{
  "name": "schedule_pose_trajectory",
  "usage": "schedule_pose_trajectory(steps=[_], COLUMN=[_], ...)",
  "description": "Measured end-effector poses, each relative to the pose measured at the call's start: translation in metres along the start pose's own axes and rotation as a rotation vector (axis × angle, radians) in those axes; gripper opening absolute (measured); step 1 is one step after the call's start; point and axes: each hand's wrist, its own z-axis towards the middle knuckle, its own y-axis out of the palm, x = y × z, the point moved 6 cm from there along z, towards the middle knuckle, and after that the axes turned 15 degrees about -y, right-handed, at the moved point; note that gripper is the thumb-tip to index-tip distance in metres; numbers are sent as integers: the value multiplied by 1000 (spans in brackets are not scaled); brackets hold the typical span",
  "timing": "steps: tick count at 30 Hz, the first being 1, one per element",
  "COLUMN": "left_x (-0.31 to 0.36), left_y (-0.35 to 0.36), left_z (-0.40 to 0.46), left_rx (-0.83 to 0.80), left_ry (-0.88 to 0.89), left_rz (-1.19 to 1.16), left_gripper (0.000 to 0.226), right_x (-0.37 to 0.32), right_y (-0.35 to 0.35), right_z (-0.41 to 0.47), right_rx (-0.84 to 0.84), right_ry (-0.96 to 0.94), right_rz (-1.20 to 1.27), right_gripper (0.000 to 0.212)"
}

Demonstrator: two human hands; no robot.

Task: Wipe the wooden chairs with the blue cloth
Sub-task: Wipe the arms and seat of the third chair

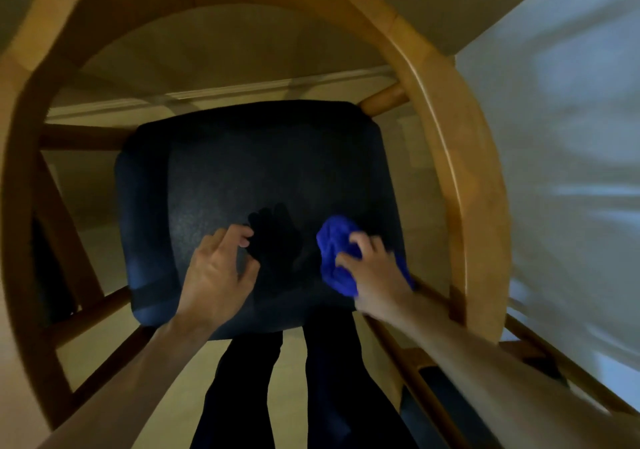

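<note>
The person stood over the wooden chair, whose curved backrest arched around a dark padded seat. The right hand was clamped on the bunched blue cloth, fingers curled over it and thumb tucked against its side, holding it down on the seat near the front right corner. The left hand hovered or rested over the seat near the middle of its front edge, fingers loosely curled and slightly apart, gripping nothing; I could not tell whether they touched the padding. The person's dark trouser legs showed below the front edge. A pale curtain or sheet hung beyond the chair's right side.
</note>
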Motion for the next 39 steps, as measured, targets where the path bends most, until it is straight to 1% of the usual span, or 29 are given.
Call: schedule_pose_trajectory(steps=[2, 4, 5, 6, 7, 9, 10, 11, 12, 13, 15, 17, 18, 19, 21, 23, 26, 29, 32, 33, 36, 37, 38, 39], left_x=[-1, -3, -4, -4, -5, -7, -8, -8, -8, -8, -8, -7, -7, -6, -6, -4, -5, -8, -7, -5, 6, 11, 15, 17], left_y=[1, 4, 5, 6, 7, 8, 9, 11, 12, 13, 15, 16, 16, 15, 11, 7, 6, 11, 19, 23, 32, 34, 34, 34], left_z=[0, 1, 1, 1, 2, 4, 5, 6, 7, 8, 9, 9, 8, 7, 6, 5, 6, 8, 8, 7, 5, 5, 6, 7], left_rx=[-16, -25, -30, -35, -40, -46, -49, -53, -59, -65, -70, -70, -71, -71, -65, -70, -77, -76, -79, -82, -103, -102, -96, -88], left_ry=[-12, -10, -6, -2, 2, 3, 3, 3, -2, -13, -31, -24, -19, -16, -19, -12, -18, -60, -70, -65, -14, 8, 25, 34], left_rz=[-3, 7, 16, 25, 31, 36, 40, 44, 45, 46, 50, 54, 50, 40, 9, -5, -9, -37, -31, -25, -10, -10, -11, -14], left_gripper=[40, 40, 40, 39, 39, 39, 39, 39, 38, 37, 37, 36, 36, 35, 35, 35, 35, 33, 32, 32, 33, 34, 34, 34], right_x=[-8, -7, -5, -1, 4, 14, 16, 18, 19, 22, 34, 52, 62, 73, 87, 92, 80, 42, 13, 9, 18, 23, 24, 25], right_y=[18, 11, -1, -20, -43, -92, -115, -136, -155, -171, -186, -176, -166, -157, -140, -119, -70, -18, 13, 16, 16, 15, 14, 12], right_z=[-15, -16, -12, -5, 2, 23, 36, 51, 67, 83, 113, 131, 132, 129, 109, 81, 39, 9, -6, -10, -15, -15, -14, -12], right_rx=[-49, -18, 32, 118, 227, 426, 488, 524, 542, 538, 437, 290, 251, 261, 390, 484, 515, 491, 464, 470, 455, 466, 495, 535], right_ry=[-5, 0, 8, 22, 29, -16, -58, -95, -116, -122, -92, -81, -69, -40, 43, 173, 419, 524, 543, 523, 474, 459, 446, 434], right_rz=[22, 57, 73, 81, 81, 42, -37, -170, -307, -403, -469, -408, -326, -223, -51, 25, 141, 235, 291, 302, 288, 322, 383, 432], right_gripper=[71, 66, 65, 67, 73, 102, 115, 121, 122, 117, 102, 86, 80, 76, 71, 72, 74, 76, 78, 82, 110, 114, 112, 105])
